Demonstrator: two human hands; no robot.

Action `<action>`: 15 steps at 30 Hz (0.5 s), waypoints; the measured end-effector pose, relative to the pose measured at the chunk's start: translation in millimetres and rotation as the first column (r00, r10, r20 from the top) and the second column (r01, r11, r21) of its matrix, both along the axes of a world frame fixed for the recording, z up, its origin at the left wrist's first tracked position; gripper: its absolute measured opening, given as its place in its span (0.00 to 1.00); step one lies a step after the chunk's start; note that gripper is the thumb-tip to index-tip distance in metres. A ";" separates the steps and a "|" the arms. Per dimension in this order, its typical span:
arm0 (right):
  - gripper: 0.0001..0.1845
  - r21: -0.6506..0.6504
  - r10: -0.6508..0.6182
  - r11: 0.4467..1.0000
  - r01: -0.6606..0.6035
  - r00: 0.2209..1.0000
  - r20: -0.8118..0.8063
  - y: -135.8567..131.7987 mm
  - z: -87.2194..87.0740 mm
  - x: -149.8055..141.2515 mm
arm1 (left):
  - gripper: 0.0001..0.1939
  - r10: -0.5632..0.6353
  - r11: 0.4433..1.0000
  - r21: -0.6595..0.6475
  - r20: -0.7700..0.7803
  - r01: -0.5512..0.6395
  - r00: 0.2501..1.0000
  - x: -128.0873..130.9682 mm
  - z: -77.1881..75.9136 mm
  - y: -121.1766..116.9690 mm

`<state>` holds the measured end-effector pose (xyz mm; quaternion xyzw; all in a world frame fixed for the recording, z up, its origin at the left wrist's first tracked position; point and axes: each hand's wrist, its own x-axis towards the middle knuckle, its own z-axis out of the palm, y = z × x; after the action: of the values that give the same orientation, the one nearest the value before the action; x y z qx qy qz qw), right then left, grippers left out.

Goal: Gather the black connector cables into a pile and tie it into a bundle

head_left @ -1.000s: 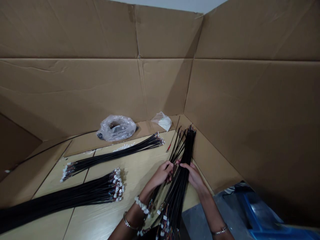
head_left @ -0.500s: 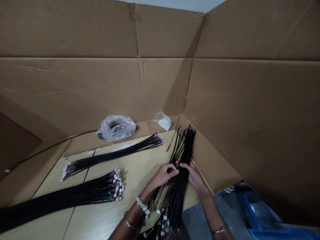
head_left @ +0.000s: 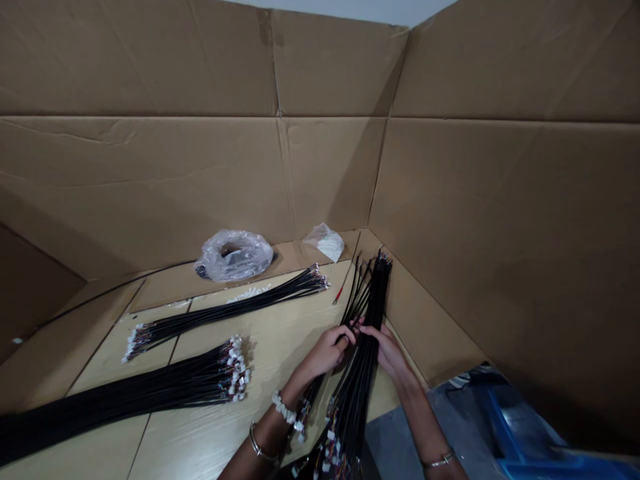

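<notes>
The left hand [head_left: 325, 353] and right hand [head_left: 387, 353] clamp a black cable bundle [head_left: 363, 380]. Another bundle [head_left: 225, 308] lies left of it.

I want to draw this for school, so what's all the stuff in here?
cardboard walls: several, brown, around the table
wooden table: one, pale, under the cables
lying cable bundles: two, black with white ends, on the table
held cable bundle: one, black, in the hands
plastic bags: two, clear, at the table's back
blue plastic thing: one, blue, lower right
beaded bracelet: one, white, left wrist
metal bangles: two, silver, one per wrist
left hand: one, at the held bundle
right hand: one, around the held bundle
</notes>
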<state>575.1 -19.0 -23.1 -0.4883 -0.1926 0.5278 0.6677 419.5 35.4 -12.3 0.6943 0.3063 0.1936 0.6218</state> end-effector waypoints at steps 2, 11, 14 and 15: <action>0.16 0.010 0.000 1.000 -0.001 1.000 0.019 -0.2 -0.2 -0.7 | 0.17 0.010 0.999 0.042 0.009 -0.011 1.000 0.3 3.3 0.3; 0.15 0.012 -0.022 1.000 0.022 0.999 0.037 -1.1 3.2 -2.7 | 0.22 0.001 0.997 0.083 0.008 -0.002 1.000 0.3 0.0 4.7; 0.15 0.008 -0.026 1.000 0.026 0.999 0.040 -1.3 3.0 -3.0 | 0.22 0.013 0.998 0.062 0.004 -0.013 1.000 -0.2 -2.7 5.6; 0.15 0.014 -0.026 1.000 0.025 0.999 0.040 -1.3 2.6 -3.2 | 0.23 0.016 0.998 0.053 0.003 -0.017 1.000 -0.5 -2.8 5.5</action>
<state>571.8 -20.4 -20.5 -0.4967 -0.2034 0.5079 0.6737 419.1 40.9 -15.1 0.7077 0.3059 0.2077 0.6020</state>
